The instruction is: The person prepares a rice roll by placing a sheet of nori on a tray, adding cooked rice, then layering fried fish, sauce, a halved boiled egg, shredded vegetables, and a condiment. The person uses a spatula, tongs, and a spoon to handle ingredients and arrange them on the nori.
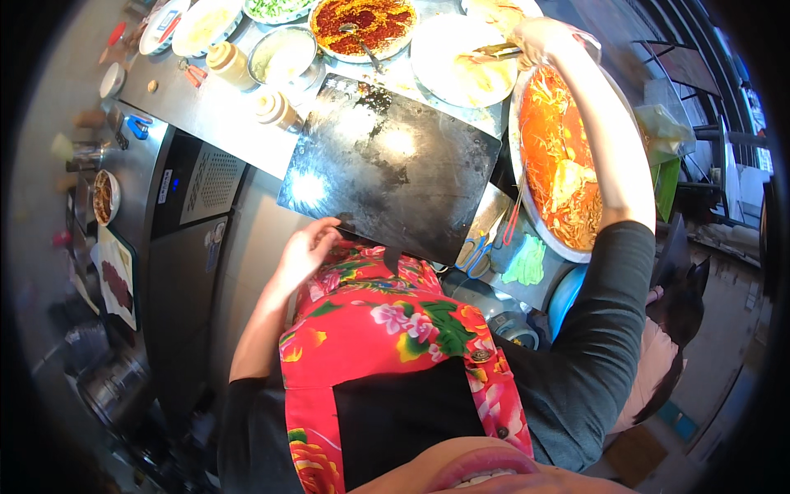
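Note:
My right hand (546, 41) reaches to the far right with its fingers closed on a pair of tongs (499, 51). The tongs' tips are over a white bowl (440, 37) with pale yellowish food in it, partly washed out by glare. Below my right forearm is a large oval tray of red, oily food (553, 123). My left hand (311, 247) rests by the near edge of a black, flat griddle plate (395, 165), its fingers loosely bent and apart, with nothing seen in them. The griddle surface is bare, with dark residue and bright reflections.
Beyond the griddle stand a bowl of red chilli sauce (366, 20) with a spoon, a metal bowl (282, 58) and two squeeze bottles (278, 109). Scissors (475, 255) and a green cloth (525, 262) lie right of the griddle. A person (658, 362) is at the right.

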A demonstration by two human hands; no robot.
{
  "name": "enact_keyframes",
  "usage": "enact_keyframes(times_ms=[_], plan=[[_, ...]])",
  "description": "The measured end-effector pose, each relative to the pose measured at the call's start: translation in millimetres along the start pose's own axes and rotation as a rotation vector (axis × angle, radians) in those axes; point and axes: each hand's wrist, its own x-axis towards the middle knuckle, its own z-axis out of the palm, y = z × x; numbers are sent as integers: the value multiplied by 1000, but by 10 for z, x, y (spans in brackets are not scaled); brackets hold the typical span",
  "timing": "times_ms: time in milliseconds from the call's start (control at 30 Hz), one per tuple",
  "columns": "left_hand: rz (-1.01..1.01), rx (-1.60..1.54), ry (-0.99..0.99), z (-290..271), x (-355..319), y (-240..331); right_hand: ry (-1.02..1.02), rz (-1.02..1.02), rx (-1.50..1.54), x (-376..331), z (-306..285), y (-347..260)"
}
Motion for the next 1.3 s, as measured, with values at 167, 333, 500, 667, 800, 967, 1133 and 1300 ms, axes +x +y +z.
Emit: enact_keyframes(times_ms=[167, 333, 500, 667, 800, 967, 1133, 1300], plan=[[-145, -98, 109, -83, -210, -264, -16, -73, -53, 28, 147, -13], [-265, -163, 145, -91, -507, -495, 220, 143, -26, -451, 19, -18], [-345, -71, 234, -107, -775, -583, 539, -39, -123, -755, 163, 34], [-218, -146, 202, -233, -1050, -823, 569, 13, 69, -861, 381, -398], [-141, -76, 298, -626, -1438, -1118, 804, -140, -96, -1355, 19, -1059], [-187, -195, 339, -1093, -2360, -1172, 938, -47, -210, -2058, -905, -2292], [-157, -53, 653, -1578, -3140, -1129, 902, -656, 192, -2085, -1572, -4259], [-119, -21, 785, -2541, -3656, -1409, 383, -974, 378, -1504, -1637, -7011]])
